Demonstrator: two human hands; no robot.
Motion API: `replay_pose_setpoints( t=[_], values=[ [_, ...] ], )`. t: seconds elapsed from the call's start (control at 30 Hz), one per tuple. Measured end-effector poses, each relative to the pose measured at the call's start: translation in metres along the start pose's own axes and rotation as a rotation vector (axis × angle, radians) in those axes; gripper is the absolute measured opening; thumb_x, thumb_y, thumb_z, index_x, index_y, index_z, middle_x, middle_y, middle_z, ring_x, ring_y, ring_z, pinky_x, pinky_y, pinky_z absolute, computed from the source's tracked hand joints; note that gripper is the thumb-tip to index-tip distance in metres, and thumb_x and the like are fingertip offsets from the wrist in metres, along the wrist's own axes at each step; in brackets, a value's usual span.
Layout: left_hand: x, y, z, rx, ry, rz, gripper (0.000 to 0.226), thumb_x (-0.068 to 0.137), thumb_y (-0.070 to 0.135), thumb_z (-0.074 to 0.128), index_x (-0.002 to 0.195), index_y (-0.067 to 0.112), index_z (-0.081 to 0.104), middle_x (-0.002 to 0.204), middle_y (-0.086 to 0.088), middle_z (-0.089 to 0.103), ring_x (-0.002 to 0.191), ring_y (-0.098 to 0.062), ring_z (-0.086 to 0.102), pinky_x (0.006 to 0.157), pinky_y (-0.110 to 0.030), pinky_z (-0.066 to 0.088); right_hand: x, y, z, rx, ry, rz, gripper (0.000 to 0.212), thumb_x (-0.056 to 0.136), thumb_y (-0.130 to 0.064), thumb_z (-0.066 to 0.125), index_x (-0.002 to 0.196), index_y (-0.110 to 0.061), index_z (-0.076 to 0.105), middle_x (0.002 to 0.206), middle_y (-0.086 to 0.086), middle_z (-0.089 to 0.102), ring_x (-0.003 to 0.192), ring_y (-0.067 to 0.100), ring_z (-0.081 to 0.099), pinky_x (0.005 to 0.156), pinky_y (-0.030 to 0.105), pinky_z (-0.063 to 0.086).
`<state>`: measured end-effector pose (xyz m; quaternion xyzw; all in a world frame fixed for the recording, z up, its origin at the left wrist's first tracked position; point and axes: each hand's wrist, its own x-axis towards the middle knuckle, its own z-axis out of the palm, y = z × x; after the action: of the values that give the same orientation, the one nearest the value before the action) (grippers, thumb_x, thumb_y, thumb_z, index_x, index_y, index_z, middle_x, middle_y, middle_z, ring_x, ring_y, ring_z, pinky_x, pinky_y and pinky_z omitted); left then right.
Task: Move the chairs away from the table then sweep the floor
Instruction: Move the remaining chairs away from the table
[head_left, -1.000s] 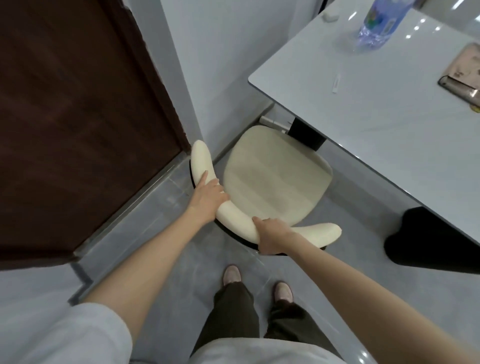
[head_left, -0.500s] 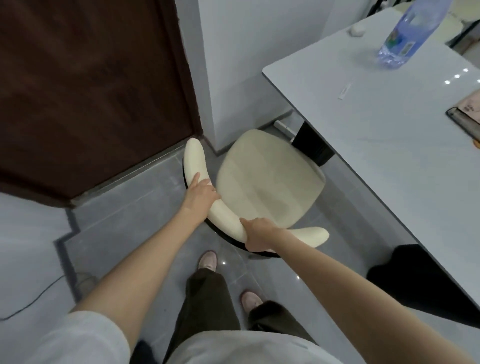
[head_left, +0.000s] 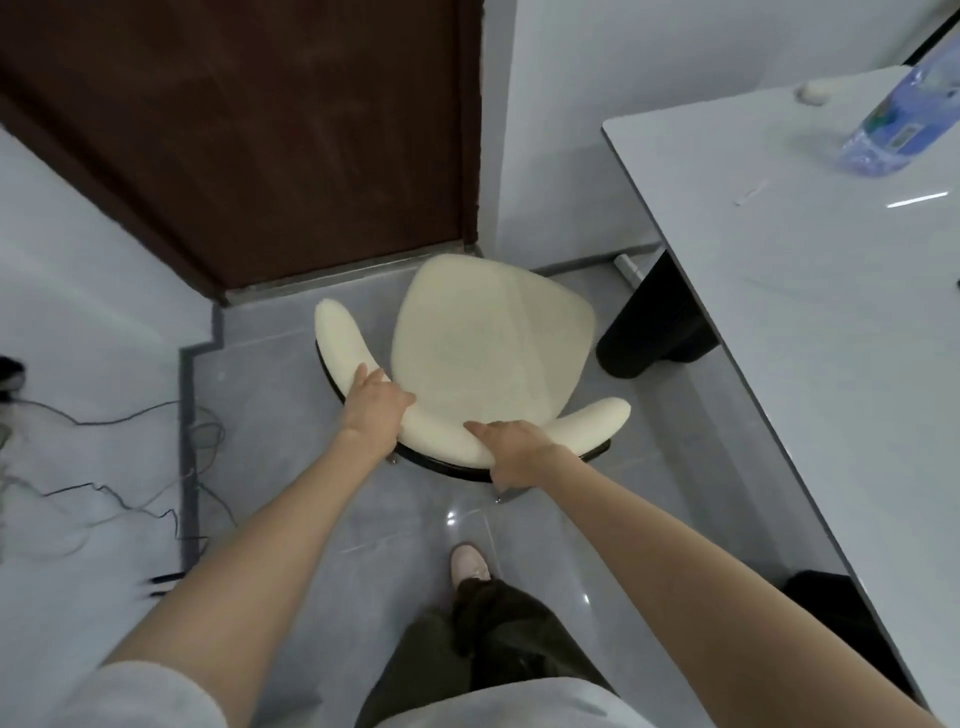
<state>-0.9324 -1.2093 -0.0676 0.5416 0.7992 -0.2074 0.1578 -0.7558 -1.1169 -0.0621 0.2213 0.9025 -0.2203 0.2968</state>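
In both hands (head_left: 375, 410), the chair backrest (head_left: 441, 436).

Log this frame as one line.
step: chair relocation | left hand: grips backrest | right hand: grips backrest | cream chair: apart from table, near door

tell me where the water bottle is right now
The water bottle sits at the top right of the head view, on the grey table near its far edge, just right of a small white object.

Even, soft light; glare on floor (head_left: 457, 514); edges warped, slightly blurred.
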Motion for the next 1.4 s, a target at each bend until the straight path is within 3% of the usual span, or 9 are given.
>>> replay_pose_setpoints(
  t=[0.23,0.5,0.67,0.83,0.93,1.17,1.4],
  values=[
    [-0.099,-0.001,0.056,-0.074,-0.058,-0.177,0.045,0.077,0.034,0.068,0.120,0.029,0.057,0.117,0.001,0.064,0.113,-0.023,0.054,0.101,-0.035,0.031,-0.010,-0.042,0.024,-0.355,0.054,-0.183,0.056,0.083,-0.020,0.056,0.137,-0.020,0.040,0.119,0.010,0.061,0.110,0.029,0.058,0.091,0.033,0.044],
    [-0.202,0.052,0.120,-0.257,-0.031,-0.262,0.037,0.080,0.037,0.064,0.114,0.024,0.058,0.110,-0.003,0.066,0.104,-0.025,0.060,0.094,-0.036,0.036,-0.056,-0.073,0.075,-0.680,0.053,-0.281,0.041,0.082,-0.025,0.063,0.120,-0.014,0.051,0.117,0.009,0.063,0.108,0.028,0.059,0.086,0.032,0.044],
    [-0.256,0.100,0.152,-0.276,-0.042,-0.242,0.045,0.082,0.037,0.062,0.124,0.021,0.054,0.115,-0.004,0.064,0.107,-0.026,0.058,0.098,-0.036,0.035,-0.112,-0.074,0.123,-0.703,0.034,-0.297,0.045,0.081,-0.018,0.060,0.125,-0.013,0.049,0.121,0.007,0.062,0.111,0.028,0.060,0.091,0.034,0.045],
    [-0.307,0.138,0.174,-0.214,-0.018,-0.236,0.047,0.083,0.035,0.061,0.126,0.021,0.050,0.119,-0.002,0.061,0.109,-0.025,0.058,0.087,-0.031,0.041,-0.158,-0.067,0.187,-0.718,0.062,-0.325,0.052,0.079,-0.015,0.059,0.129,-0.009,0.043,0.121,0.006,0.060,0.107,0.028,0.060,0.091,0.035,0.044],
    [-0.332,0.157,0.183,-0.192,-0.056,-0.239,0.050,0.084,0.032,0.061,0.131,0.022,0.047,0.121,-0.003,0.060,0.111,-0.025,0.056,0.090,-0.032,0.040,-0.186,-0.068,0.216,-0.703,0.059,-0.326,0.057,0.081,-0.015,0.059,0.133,-0.006,0.039,0.124,0.008,0.058,0.110,0.030,0.058,0.094,0.036,0.043],
    [-0.375,0.214,0.188,-0.183,-0.082,-0.312,0.038,0.087,0.016,0.053,0.125,0.020,0.052,0.120,-0.004,0.061,0.112,-0.026,0.055,0.095,-0.033,0.037,-0.241,-0.056,0.260,-0.743,0.084,-0.355,0.051,0.083,-0.018,0.059,0.129,-0.006,0.042,0.122,0.008,0.060,0.110,0.028,0.059,0.091,0.034,0.045],
    [-0.428,0.316,0.202,-0.246,-0.050,-0.379,0.038,0.091,0.017,0.048,0.129,0.020,0.051,0.123,-0.005,0.060,0.115,-0.027,0.054,0.096,-0.033,0.037,-0.315,-0.008,0.306,-0.784,0.091,-0.412,0.045,0.082,-0.012,0.054,0.126,-0.006,0.043,0.120,0.008,0.061,0.108,0.030,0.060,0.087,0.034,0.045]
  ],
)
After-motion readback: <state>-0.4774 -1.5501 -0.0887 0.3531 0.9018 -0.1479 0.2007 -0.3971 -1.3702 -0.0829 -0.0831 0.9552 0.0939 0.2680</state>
